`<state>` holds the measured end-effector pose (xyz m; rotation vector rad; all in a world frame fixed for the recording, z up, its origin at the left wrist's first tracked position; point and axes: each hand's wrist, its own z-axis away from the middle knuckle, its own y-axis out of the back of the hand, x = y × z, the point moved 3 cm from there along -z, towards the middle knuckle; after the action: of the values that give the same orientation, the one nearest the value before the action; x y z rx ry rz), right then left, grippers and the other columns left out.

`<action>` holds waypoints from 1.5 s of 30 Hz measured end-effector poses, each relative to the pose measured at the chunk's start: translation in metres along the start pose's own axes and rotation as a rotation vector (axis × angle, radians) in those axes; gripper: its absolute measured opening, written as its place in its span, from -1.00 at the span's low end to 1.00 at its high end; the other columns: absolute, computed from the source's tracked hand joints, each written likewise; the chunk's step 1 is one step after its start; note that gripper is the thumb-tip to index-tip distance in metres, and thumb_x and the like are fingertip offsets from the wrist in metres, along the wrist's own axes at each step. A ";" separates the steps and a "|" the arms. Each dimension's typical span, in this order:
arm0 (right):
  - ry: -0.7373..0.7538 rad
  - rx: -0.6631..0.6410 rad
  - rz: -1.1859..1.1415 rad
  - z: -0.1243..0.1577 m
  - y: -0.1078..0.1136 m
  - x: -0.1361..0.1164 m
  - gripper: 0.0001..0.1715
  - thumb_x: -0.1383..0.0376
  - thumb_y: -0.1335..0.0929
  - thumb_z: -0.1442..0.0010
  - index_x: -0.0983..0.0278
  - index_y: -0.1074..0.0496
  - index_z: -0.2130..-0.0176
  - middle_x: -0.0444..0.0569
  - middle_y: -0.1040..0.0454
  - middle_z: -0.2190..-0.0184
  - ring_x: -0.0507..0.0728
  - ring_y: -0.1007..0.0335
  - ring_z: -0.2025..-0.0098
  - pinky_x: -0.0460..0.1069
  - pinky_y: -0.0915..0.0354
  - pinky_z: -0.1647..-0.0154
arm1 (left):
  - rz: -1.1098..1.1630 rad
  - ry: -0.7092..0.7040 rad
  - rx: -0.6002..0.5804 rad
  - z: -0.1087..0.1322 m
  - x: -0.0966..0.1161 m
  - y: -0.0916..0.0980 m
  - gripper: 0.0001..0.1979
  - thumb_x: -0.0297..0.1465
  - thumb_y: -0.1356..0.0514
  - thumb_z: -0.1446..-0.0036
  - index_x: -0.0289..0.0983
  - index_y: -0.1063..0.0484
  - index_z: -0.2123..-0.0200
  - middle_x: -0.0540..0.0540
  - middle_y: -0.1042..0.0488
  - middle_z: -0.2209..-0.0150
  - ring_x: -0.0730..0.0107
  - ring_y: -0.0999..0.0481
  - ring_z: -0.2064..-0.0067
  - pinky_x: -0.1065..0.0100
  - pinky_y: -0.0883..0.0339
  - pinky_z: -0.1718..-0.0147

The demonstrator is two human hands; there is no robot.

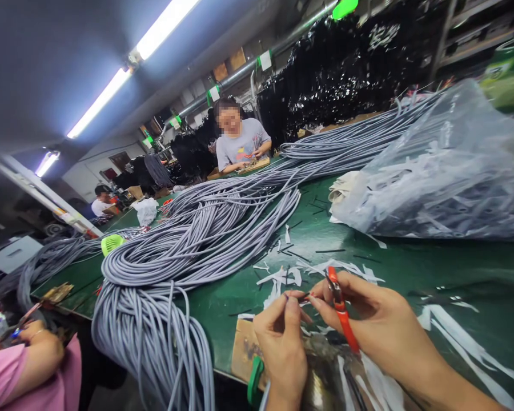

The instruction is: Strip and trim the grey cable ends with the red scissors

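Observation:
Low in the view, my left hand is closed, thumb and forefinger pinching a thin dark wire. My right hand meets it from the right, its fingertips at the wire's other end. Tucked in that same hand are red-handled cutters, jaws up, handles lying against the fingers. What the wire joins to is hidden behind my fingers. Below my hands lies a dark shiny object, partly covered. A wooden board with a green clip sits beside my left wrist.
A large bundle of grey cables runs across the green table and hangs over its edge. White strips and dark scraps lie about. A clear plastic bag stands at right. Co-workers sit across and at left.

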<state>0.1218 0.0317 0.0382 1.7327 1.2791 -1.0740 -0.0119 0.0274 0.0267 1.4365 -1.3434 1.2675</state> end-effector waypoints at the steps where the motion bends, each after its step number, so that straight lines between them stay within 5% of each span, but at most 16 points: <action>1: -0.028 -0.016 -0.049 -0.001 -0.001 0.001 -0.61 -0.01 -0.48 0.08 0.25 -0.43 0.54 -0.11 -0.44 0.59 0.08 -0.37 0.54 -0.10 -0.35 0.51 | 0.050 0.029 0.008 -0.001 0.000 0.000 -0.49 0.05 -0.30 0.02 -0.34 -0.61 0.46 -0.02 -0.44 0.64 0.57 -0.27 0.66 0.55 -0.17 0.68; 5: -0.117 -0.082 -0.226 -0.005 -0.003 0.003 -0.63 0.07 -0.53 0.14 0.27 -0.42 0.55 -0.11 -0.43 0.59 0.07 -0.35 0.53 -0.09 -0.33 0.48 | 0.256 0.116 -0.043 -0.004 -0.006 0.001 -0.49 0.06 -0.35 0.09 -0.33 -0.49 0.47 0.08 -0.32 0.68 0.71 -0.01 0.71 0.62 0.13 0.74; 13: -0.253 -0.293 -0.293 -0.007 -0.015 0.010 -0.57 0.02 -0.50 0.13 0.25 -0.31 0.58 -0.14 -0.37 0.64 0.07 -0.34 0.56 -0.07 -0.33 0.52 | 0.564 0.111 -0.261 0.003 -0.004 -0.002 -0.69 -0.22 -0.40 -0.03 -0.23 -0.37 0.35 0.10 -0.38 0.59 0.74 -0.02 0.65 0.70 0.10 0.67; 21: 0.352 -0.142 0.336 0.001 0.007 -0.017 -0.89 0.25 -0.36 -0.09 0.21 -0.35 0.44 -0.12 -0.44 0.53 0.06 -0.36 0.54 -0.10 -0.31 0.55 | 0.290 -0.182 -0.046 0.003 -0.012 0.011 -0.75 -0.24 -0.28 -0.20 -0.21 -0.29 0.37 0.08 -0.34 0.45 0.57 -0.42 0.41 0.59 -0.33 0.36; 26: 0.495 -0.213 0.480 0.004 0.002 -0.010 -0.82 0.35 -0.27 -0.15 0.19 -0.31 0.49 -0.13 -0.42 0.58 0.05 -0.36 0.58 -0.10 -0.28 0.58 | 0.177 -0.230 0.060 0.010 -0.007 0.008 -0.72 -0.20 -0.26 -0.20 -0.23 -0.28 0.39 0.06 -0.32 0.45 0.54 -0.39 0.40 0.58 -0.33 0.35; 30: 0.600 -0.141 0.604 0.009 0.001 0.000 -0.81 0.41 -0.21 -0.13 0.17 -0.26 0.47 -0.14 -0.38 0.60 0.06 -0.33 0.60 -0.08 -0.20 0.60 | 0.218 -0.137 0.082 0.013 -0.007 0.005 -0.66 -0.15 -0.31 -0.14 -0.23 -0.25 0.38 0.08 -0.31 0.48 0.58 -0.36 0.46 0.62 -0.29 0.44; 38: 0.752 -0.060 0.719 0.013 0.006 0.000 -0.80 0.48 -0.17 0.03 0.16 -0.18 0.49 -0.14 -0.35 0.59 0.05 -0.29 0.62 -0.05 -0.09 0.60 | 0.306 0.018 -0.181 0.000 -0.011 0.007 -0.59 -0.08 -0.29 -0.13 -0.19 -0.15 0.36 0.13 -0.37 0.59 0.71 -0.03 0.70 0.68 0.08 0.72; 45: 0.518 -0.123 0.525 0.007 0.007 -0.008 -0.66 0.35 -0.22 -0.16 0.19 -0.18 0.63 -0.21 -0.24 0.75 -0.01 -0.13 0.73 -0.09 -0.04 0.67 | 0.336 0.016 -0.184 0.000 -0.003 0.001 -0.50 -0.04 -0.32 -0.06 -0.14 -0.16 0.13 0.17 -0.37 0.61 0.70 -0.02 0.72 0.66 0.08 0.72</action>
<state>0.1260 0.0206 0.0430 2.1606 1.0468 -0.2478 -0.0127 0.0282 0.0236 1.1029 -1.6941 1.3193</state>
